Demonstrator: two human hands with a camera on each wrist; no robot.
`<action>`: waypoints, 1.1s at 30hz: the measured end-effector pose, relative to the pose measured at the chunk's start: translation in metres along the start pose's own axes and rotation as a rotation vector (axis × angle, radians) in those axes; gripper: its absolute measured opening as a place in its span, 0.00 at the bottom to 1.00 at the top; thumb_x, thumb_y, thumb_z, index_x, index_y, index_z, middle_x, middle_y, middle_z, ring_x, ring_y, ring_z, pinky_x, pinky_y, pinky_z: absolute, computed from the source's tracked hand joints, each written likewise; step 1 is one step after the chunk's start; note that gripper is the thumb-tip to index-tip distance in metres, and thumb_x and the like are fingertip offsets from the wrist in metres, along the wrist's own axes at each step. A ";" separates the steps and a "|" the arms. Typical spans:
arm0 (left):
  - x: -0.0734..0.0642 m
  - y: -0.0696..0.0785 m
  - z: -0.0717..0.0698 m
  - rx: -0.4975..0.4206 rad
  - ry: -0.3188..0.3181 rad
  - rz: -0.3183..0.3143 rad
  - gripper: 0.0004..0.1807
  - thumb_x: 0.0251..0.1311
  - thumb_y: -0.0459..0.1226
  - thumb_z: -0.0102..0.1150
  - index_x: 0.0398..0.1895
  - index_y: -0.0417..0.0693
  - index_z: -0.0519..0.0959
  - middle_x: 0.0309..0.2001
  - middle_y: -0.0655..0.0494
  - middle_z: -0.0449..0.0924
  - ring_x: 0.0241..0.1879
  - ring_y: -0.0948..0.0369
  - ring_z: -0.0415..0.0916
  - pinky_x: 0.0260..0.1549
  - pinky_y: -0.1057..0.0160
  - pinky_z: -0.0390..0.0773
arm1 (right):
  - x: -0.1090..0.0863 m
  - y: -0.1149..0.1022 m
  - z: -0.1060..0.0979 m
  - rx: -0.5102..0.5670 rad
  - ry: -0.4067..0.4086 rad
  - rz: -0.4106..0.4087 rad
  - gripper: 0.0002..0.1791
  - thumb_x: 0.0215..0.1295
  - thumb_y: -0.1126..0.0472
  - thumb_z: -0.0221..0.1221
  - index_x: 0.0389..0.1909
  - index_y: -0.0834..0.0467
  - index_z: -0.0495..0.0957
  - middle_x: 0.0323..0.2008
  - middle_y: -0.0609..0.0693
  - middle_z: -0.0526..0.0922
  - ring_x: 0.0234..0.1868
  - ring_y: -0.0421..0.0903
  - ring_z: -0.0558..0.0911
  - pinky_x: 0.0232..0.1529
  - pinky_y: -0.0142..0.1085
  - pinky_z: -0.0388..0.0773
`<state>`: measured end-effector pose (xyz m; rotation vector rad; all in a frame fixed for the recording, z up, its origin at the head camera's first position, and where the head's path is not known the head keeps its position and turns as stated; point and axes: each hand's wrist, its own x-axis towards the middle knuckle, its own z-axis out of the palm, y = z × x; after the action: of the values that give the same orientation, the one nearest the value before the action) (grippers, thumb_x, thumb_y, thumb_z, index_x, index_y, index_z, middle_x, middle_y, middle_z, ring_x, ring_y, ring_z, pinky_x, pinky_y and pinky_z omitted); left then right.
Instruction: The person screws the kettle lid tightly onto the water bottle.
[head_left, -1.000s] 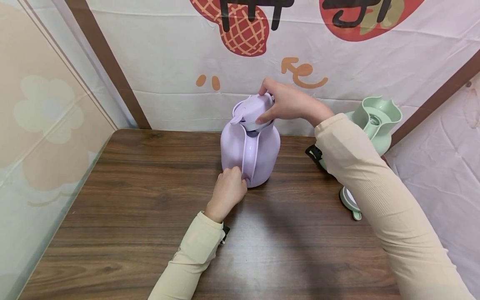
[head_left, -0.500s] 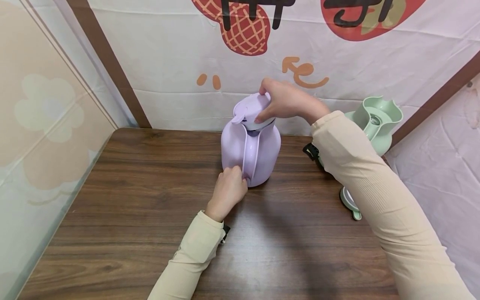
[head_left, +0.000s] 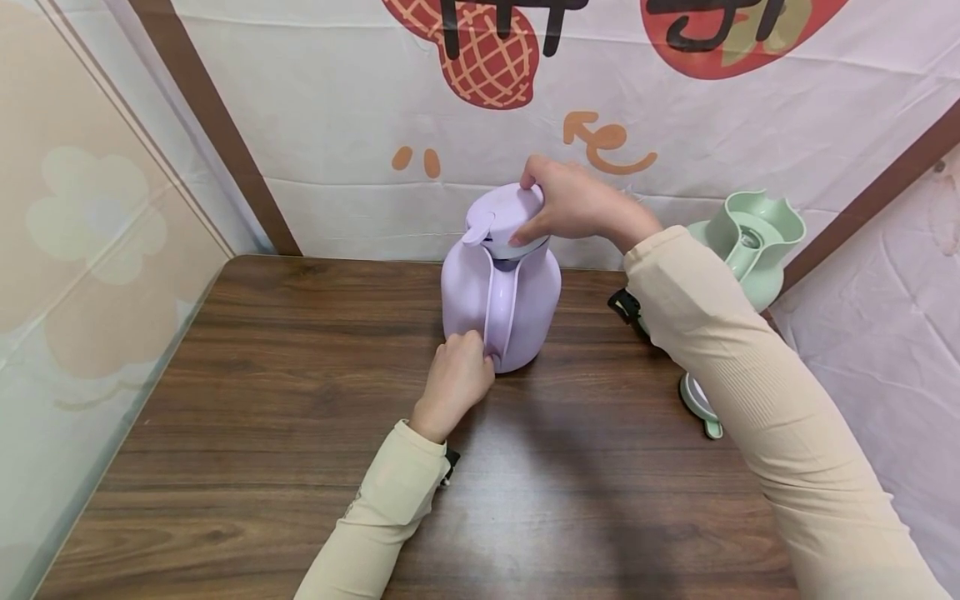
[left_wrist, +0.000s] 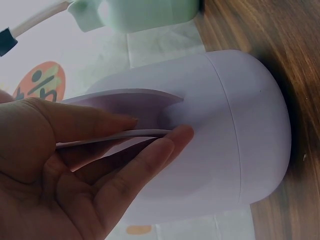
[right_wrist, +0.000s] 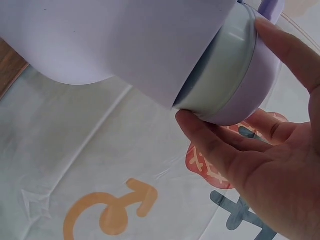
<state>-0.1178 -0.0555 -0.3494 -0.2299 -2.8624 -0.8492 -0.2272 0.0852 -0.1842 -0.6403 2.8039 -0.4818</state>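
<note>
A lilac thermos jug (head_left: pixel 536 304) stands upright at the back middle of the table, its handle facing me. My left hand (head_left: pixel 459 375) is at the lower part of that handle; in the left wrist view the thumb and fingers pinch the handle's edge (left_wrist: pixel 145 133). On top of the jug, my right hand (head_left: pixel 573 200) grips the lilac lid (head_left: pixel 504 208) by its sides, thumb nearest me. The lid's tab points to the front left. In the right wrist view, a pale band (right_wrist: pixel 227 65) of the lid shows above the jug's rim, with a dark gap beside it.
A mint green jug (head_left: pixel 765 283) without its lid stands at the back right, partly behind my right sleeve. In front of it lies a green lid (head_left: pixel 699 398), partly covered by the sleeve. A printed cloth (head_left: pixel 337 125) hangs right behind the table.
The lid has turned slightly and sits more level on the jug, with my right hand still on it. The left hand and jug stay in place.
</note>
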 end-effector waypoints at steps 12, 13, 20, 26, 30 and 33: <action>0.001 -0.001 0.000 -0.002 -0.002 -0.011 0.07 0.47 0.28 0.56 0.16 0.33 0.74 0.20 0.36 0.76 0.22 0.40 0.75 0.24 0.47 0.72 | 0.003 0.001 0.000 -0.001 -0.009 0.001 0.35 0.49 0.52 0.67 0.53 0.63 0.62 0.46 0.58 0.72 0.44 0.52 0.70 0.44 0.41 0.65; 0.001 -0.001 0.000 -0.001 -0.001 -0.012 0.07 0.47 0.28 0.56 0.16 0.33 0.74 0.20 0.36 0.76 0.22 0.40 0.76 0.24 0.47 0.72 | 0.003 0.000 0.000 -0.003 -0.013 -0.001 0.35 0.49 0.52 0.67 0.53 0.63 0.62 0.47 0.57 0.72 0.44 0.52 0.70 0.44 0.41 0.65; 0.002 -0.001 0.001 -0.004 0.004 -0.005 0.07 0.46 0.28 0.57 0.15 0.33 0.74 0.20 0.36 0.76 0.22 0.40 0.75 0.24 0.47 0.72 | 0.005 -0.001 -0.002 -0.021 -0.030 -0.011 0.37 0.49 0.50 0.66 0.57 0.62 0.63 0.53 0.57 0.70 0.49 0.52 0.69 0.49 0.42 0.64; 0.001 -0.001 0.001 -0.003 0.007 -0.002 0.07 0.46 0.27 0.56 0.15 0.33 0.74 0.20 0.37 0.76 0.22 0.41 0.75 0.24 0.47 0.72 | 0.005 -0.001 -0.002 -0.010 -0.023 -0.017 0.37 0.49 0.50 0.66 0.58 0.62 0.64 0.55 0.57 0.69 0.50 0.52 0.69 0.49 0.43 0.64; 0.001 -0.001 0.001 -0.003 0.008 -0.002 0.07 0.46 0.27 0.56 0.14 0.33 0.73 0.19 0.37 0.76 0.22 0.41 0.75 0.24 0.47 0.72 | 0.004 0.000 -0.001 0.001 -0.015 -0.023 0.37 0.49 0.51 0.67 0.58 0.62 0.65 0.54 0.57 0.70 0.49 0.52 0.69 0.49 0.42 0.65; 0.001 -0.002 0.001 -0.003 0.011 -0.001 0.07 0.46 0.27 0.56 0.14 0.34 0.73 0.19 0.37 0.76 0.22 0.40 0.76 0.24 0.47 0.72 | 0.004 0.001 0.000 0.006 -0.011 -0.023 0.37 0.49 0.51 0.67 0.57 0.63 0.65 0.54 0.57 0.70 0.49 0.52 0.69 0.48 0.42 0.65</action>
<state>-0.1189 -0.0564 -0.3506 -0.2234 -2.8521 -0.8524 -0.2310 0.0840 -0.1847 -0.6725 2.7866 -0.4887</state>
